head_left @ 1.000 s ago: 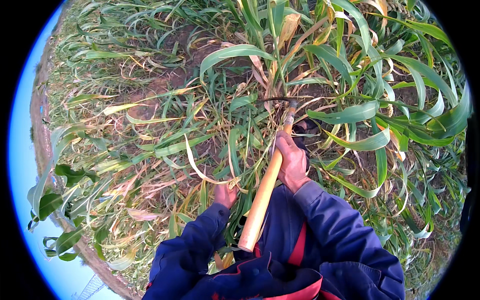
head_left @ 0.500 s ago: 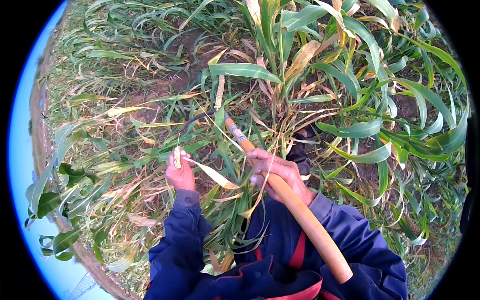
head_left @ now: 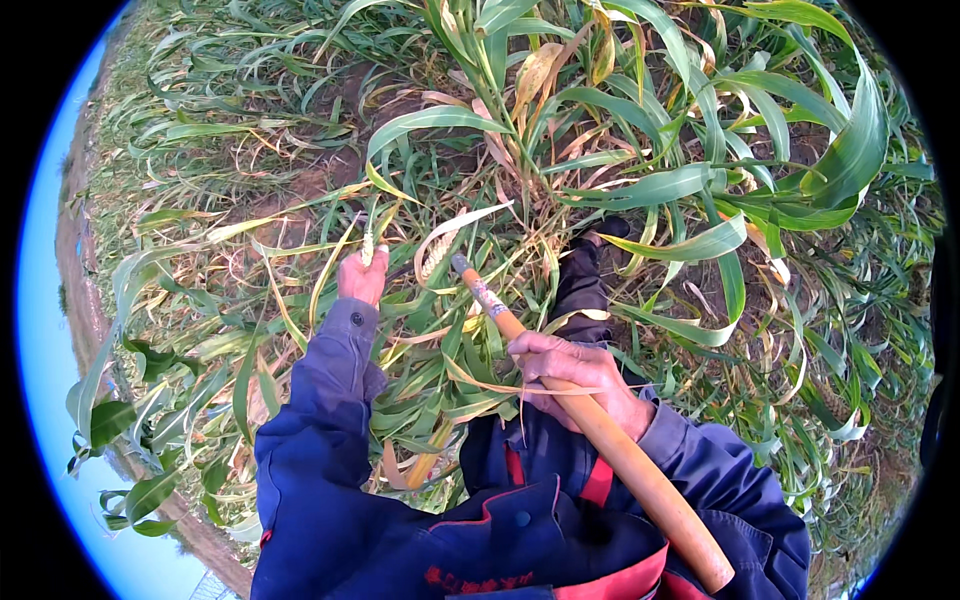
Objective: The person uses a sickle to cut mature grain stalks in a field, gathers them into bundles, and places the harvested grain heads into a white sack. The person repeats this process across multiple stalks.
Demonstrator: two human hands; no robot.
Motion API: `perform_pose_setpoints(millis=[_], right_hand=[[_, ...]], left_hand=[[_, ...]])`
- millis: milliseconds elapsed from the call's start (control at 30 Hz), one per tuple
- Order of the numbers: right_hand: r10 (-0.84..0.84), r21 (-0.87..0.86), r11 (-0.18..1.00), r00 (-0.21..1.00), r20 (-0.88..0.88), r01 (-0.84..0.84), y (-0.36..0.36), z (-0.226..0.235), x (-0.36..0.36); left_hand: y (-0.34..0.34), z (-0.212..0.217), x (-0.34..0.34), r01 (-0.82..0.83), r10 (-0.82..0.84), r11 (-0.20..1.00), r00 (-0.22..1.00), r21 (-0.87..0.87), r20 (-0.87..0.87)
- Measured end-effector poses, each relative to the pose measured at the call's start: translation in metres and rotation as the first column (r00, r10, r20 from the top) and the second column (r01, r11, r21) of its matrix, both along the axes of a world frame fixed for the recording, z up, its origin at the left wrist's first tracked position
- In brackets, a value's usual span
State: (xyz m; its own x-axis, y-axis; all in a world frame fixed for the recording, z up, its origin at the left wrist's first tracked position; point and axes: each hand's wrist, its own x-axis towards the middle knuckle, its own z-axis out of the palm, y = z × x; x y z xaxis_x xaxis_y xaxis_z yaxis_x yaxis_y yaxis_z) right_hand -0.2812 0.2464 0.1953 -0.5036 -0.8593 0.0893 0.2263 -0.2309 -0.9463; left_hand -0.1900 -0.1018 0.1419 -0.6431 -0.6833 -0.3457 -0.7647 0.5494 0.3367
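My right hand (head_left: 580, 375) is wrapped round the thick wooden handle of a sickle (head_left: 640, 468). The handle slants from my lap up to a metal collar, and its thin dark blade is mostly lost among the leaves. Farther left, my left hand (head_left: 362, 277) is closed at a pale seed head (head_left: 368, 248), which sticks up past the fingers; its stalk is hidden. Between the hand and the sickle's collar is another pale seed head (head_left: 437, 257), with a dry leaf curling over it.
Tall green plants (head_left: 500, 60) with long leaves rise ahead and to the right. Dry, bent leaves tangle low around my dark-clad leg (head_left: 580, 290). Patches of brown soil (head_left: 315, 185) show between rows. A dirt strip (head_left: 78, 220) borders the field at the left.
My left hand has moved forward, with its seed head still at the fingers. My right hand and the sickle have shifted slightly right and back. The tall plants sit farther left in view.
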Motion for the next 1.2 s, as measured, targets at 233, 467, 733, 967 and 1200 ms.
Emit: perform_pose_setpoints(millis=[233,467,733,967,1200], right_hand=[[0.061,0.120,0.991,0.997,0.042,-0.065,0.001,0.005,0.004],[0.108,0.059,0.992,0.992,0.057,-0.111,-0.005,0.009,0.006],[0.095,0.060,0.993,0.994,0.063,-0.098,-0.006,0.010,0.013],[-0.095,0.094,0.991,0.996,0.000,0.094,-0.013,0.013,0.012],[-0.126,0.209,0.967,0.986,-0.111,0.147,0.002,0.026,0.004]], left_hand=[[0.055,-0.028,-0.009,0.622,-0.611,0.779,0.782,-0.079,0.126],[0.050,-0.067,-0.021,0.317,-0.355,0.934,0.863,0.162,0.360],[0.026,-0.066,-0.031,0.019,-0.167,0.776,0.970,0.631,0.177],[-0.006,-0.048,-0.049,-0.229,0.529,0.309,0.848,0.923,0.033],[-0.016,-0.054,-0.037,-0.097,0.667,-0.032,0.739,0.995,0.093]])
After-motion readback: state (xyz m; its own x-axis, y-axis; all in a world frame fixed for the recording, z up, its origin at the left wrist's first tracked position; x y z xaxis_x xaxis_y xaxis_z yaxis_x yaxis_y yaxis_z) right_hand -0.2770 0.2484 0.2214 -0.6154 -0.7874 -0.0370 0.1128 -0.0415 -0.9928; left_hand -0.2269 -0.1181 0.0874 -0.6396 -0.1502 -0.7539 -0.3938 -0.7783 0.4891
